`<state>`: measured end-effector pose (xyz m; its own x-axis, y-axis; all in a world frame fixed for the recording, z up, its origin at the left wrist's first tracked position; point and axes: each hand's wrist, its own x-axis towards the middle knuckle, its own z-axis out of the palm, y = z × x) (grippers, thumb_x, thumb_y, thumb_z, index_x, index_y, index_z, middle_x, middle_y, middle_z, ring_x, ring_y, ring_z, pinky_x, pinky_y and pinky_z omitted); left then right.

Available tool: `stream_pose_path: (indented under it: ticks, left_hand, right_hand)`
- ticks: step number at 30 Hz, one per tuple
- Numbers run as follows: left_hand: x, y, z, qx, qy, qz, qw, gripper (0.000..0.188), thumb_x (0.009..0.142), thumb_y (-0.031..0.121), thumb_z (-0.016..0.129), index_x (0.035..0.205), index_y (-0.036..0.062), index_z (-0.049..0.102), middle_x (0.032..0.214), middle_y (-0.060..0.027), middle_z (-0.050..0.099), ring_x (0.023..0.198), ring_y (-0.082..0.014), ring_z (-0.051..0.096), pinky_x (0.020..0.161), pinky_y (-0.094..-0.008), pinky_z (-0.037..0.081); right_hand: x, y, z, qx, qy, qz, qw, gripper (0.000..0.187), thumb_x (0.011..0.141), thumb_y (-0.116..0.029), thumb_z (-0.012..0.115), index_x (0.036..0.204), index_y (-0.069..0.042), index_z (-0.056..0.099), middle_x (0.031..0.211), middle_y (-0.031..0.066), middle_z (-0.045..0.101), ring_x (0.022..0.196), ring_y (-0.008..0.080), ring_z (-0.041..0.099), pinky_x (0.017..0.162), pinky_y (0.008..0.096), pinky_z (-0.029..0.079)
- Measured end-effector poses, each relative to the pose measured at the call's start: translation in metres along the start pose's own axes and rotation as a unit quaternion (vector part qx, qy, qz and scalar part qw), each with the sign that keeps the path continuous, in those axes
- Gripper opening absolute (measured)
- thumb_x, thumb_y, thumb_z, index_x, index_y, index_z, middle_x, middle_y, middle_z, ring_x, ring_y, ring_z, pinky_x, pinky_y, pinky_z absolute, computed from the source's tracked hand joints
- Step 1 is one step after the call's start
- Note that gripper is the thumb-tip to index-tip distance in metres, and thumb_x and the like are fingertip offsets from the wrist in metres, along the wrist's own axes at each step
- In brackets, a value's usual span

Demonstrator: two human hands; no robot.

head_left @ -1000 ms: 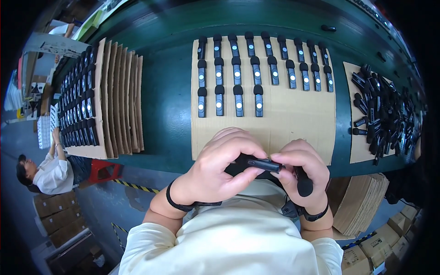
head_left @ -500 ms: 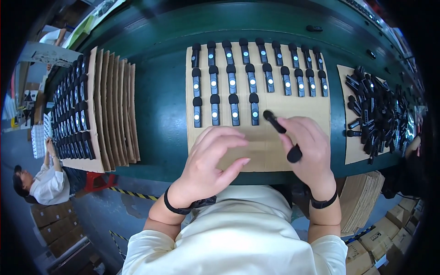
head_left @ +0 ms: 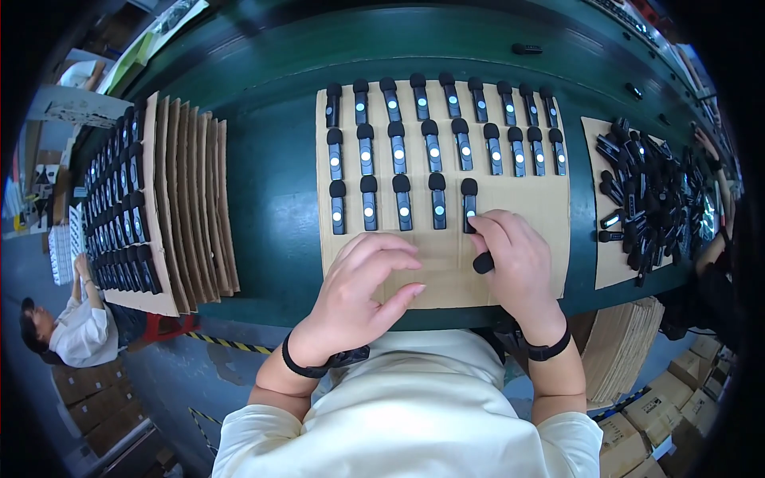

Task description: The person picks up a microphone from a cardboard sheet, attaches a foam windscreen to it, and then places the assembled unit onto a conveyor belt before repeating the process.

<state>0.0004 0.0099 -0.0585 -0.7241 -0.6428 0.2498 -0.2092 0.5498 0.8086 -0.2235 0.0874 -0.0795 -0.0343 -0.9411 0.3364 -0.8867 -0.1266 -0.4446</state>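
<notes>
Small black clip-on microphones with foam tips and pale round spots stand in rows on a flat cardboard sheet (head_left: 526, 203). My right hand (head_left: 516, 253) pinches the lower end of one microphone (head_left: 469, 199), which lies as the rightmost of the nearest row. A second microphone (head_left: 483, 263) is tucked in the same hand; only its black foam tip shows below the fingers. Over the sheet's near left part hovers my left hand (head_left: 362, 279), fingers apart and holding nothing. The closest microphone to it is one in the nearest row (head_left: 369, 203).
On the right, a heap of loose black microphones (head_left: 637, 195) covers another cardboard piece (head_left: 610, 267). Stacked upright cardboard layers (head_left: 195, 207) stand at left, their outer face lined with microphones. A lone microphone (head_left: 526, 49) lies farther back on the green table (head_left: 275, 159). Another person (head_left: 80, 331) sits far left.
My right hand has moved left and slightly down, and the tilted microphone in its fingertips now lies upright in the nearest row. My left hand stays nearly in place, still apart from the microphones.
</notes>
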Motion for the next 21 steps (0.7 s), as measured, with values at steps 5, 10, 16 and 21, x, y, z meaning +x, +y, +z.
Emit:
stream_pose_path:
  ticks: [5, 10, 16, 21]
  left_hand:
    - [0.001, 0.002, 0.002, -0.004, -0.005, 0.002, 1.000, 0.030, 0.076, 0.007, 0.077, 0.103, 0.0056, 0.063, 0.107, -0.0110, 0.062, 0.099, -0.0310, 0.059, 0.087, -0.0391, 0.047]
    - [0.009, 0.018, 0.006, 0.008, -0.017, 0.033, 0.999, 0.035, 0.072, 0.005, 0.078, 0.105, 0.0060, 0.066, 0.106, -0.0105, 0.063, 0.099, -0.0295, 0.060, 0.087, -0.0387, 0.048]
    - [0.014, 0.023, 0.010, 0.062, -0.023, 0.143, 0.988, 0.038, 0.070, 0.006, 0.081, 0.105, 0.0051, 0.067, 0.100, -0.0111, 0.066, 0.093, -0.0293, 0.062, 0.085, -0.0392, 0.049]
    - [0.007, 0.022, -0.004, -0.042, 0.025, 0.081, 0.995, 0.034, 0.072, 0.010, 0.082, 0.102, 0.0005, 0.066, 0.094, -0.0122, 0.068, 0.087, -0.0291, 0.062, 0.083, -0.0392, 0.049]
  right_hand:
    - [0.005, -0.001, -0.001, -0.005, 0.014, 0.018, 1.000, 0.028, 0.076, 0.000, 0.072, 0.102, -0.004, 0.063, 0.092, 0.0116, 0.064, 0.081, 0.0312, 0.063, 0.067, 0.0393, 0.052]
    - [0.003, -0.018, -0.011, 0.032, 0.007, 0.016, 0.999, 0.034, 0.077, 0.001, 0.071, 0.109, -0.004, 0.060, 0.092, 0.0132, 0.063, 0.080, 0.0328, 0.063, 0.068, 0.0403, 0.052]
    - [0.002, -0.039, -0.016, 0.114, -0.005, -0.014, 0.993, 0.043, 0.073, 0.002, 0.069, 0.114, -0.005, 0.058, 0.093, 0.0105, 0.063, 0.082, 0.0296, 0.063, 0.067, 0.0391, 0.051]
    - [-0.004, -0.039, -0.034, 0.294, -0.018, 0.028, 0.955, 0.042, 0.071, 0.001, 0.076, 0.111, -0.004, 0.062, 0.088, 0.0101, 0.064, 0.077, 0.0286, 0.062, 0.065, 0.0376, 0.050]
